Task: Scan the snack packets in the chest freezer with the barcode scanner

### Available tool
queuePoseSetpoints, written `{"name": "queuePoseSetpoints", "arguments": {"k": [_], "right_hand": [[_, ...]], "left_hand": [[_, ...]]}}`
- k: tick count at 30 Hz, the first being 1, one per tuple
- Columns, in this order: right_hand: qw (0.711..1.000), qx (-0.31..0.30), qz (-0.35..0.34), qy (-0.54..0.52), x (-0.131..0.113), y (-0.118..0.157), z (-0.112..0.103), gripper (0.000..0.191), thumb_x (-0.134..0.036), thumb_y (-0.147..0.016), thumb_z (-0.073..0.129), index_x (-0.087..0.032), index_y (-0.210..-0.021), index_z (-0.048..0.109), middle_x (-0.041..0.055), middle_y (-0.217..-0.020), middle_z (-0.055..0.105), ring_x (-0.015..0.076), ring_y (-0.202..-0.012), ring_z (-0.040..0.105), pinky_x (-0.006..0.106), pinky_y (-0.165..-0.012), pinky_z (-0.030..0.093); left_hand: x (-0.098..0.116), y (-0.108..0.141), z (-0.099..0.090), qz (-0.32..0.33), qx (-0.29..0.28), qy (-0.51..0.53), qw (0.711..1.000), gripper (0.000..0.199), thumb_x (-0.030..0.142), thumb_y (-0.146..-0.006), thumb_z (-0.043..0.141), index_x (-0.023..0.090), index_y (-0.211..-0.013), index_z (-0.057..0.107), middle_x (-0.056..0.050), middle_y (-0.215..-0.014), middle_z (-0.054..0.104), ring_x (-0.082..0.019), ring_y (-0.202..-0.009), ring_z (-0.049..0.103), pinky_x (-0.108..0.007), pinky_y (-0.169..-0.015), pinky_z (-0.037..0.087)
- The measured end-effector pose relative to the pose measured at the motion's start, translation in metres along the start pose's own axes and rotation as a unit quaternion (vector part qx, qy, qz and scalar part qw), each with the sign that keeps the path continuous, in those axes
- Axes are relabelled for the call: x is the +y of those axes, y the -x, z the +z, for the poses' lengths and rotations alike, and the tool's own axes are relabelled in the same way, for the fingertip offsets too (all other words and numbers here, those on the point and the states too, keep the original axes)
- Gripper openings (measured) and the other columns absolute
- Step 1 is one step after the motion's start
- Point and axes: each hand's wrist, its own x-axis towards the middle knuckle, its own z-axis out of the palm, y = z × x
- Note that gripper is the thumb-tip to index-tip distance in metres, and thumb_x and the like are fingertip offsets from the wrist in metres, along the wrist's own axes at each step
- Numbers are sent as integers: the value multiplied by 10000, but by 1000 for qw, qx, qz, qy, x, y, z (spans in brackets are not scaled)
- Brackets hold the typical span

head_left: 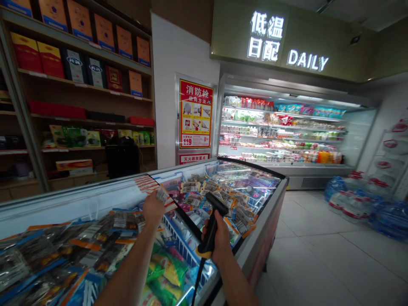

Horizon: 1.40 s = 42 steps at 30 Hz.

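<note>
My right hand (219,240) is wrapped round the handle of a black and yellow barcode scanner (212,229), its cord hanging down toward the bottom edge. The scanner's head is over the freezer, pointing left. My left hand (154,209) is closed on a small snack packet (163,195) with a grey printed label and orange edge, partly hidden by the fingers. Beneath both hands is a chest freezer (277,197) with a sliding glass lid. Similar packets (226,195) lie on the lid at the right, and more packets (92,238) are heaped at the left.
Green and yellow bags (168,272) lie inside the freezer beside a white wire basket (181,242). Behind stand shelves of boxed goods (75,66) and a black chair-like object (122,159). A lit refrigerated display (280,131) is at the back. Water bottles (353,199) stand on the tiled floor at right.
</note>
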Motion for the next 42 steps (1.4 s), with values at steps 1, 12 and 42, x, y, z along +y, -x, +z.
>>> {"name": "queuePoseSetpoints", "arguments": {"k": [1,12,42], "right_hand": [[1000,1,-7,-4,-1,0,0,387,-511,-584,625,-192,-754,485,-66,-457,512,80,-352,454,175,-311,325],[998,22,-29,-42,-7,1,-3,363,-499,-575,614,-189,-715,488,-55,-485,522,84,-362,447,194,-311,320],[996,-57,66,16,5,-3,-7,442,-567,-618,583,-177,-810,508,-39,-499,531,77,-352,438,185,-318,342]], "left_hand": [[-4,0,-4,-3,-8,-25,1000,421,116,-747,353,134,-1135,515,-151,-1002,596,-266,-897,573,-371,-736,442],[30,11,7,108,9,-130,986,415,189,-770,349,118,-1152,495,-152,-1224,479,-267,-1094,446,-376,-852,370],[39,4,71,-311,-124,642,689,187,7,-705,498,166,-627,435,22,-569,539,-80,-491,536,-204,-515,451]]}}
